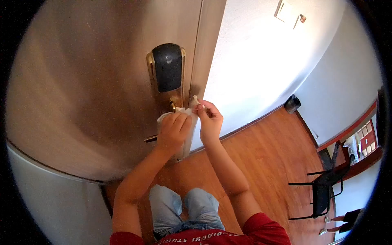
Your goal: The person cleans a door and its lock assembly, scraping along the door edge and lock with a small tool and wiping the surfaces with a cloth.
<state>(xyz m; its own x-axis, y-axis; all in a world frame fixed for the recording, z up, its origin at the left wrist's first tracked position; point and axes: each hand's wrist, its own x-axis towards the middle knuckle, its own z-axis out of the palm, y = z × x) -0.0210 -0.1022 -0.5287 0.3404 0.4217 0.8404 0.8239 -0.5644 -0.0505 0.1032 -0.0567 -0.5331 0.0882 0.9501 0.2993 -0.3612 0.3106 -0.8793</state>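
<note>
My left hand [175, 128] is closed on a thin white cloth [162, 117], pressed at the door handle [151, 139], whose dark bar end sticks out to the left below the hand. The rest of the handle is hidden. Just right of it, my right hand [210, 121] pinches a small white piece [195, 98] near the door's edge; whether it belongs to the same cloth I cannot tell. Above both hands, the door [102, 81] carries a lock with a black cover [166, 67] and brass plate. A brass knob [172, 105] shows directly over the cloth.
A white wall [253, 65] with a switch plate [282, 11] runs to the right of the door. On the wooden floor [261, 163] stand a black bin [292, 104] and a black chair [322, 192]. Another person's legs [341, 222] show at the lower right.
</note>
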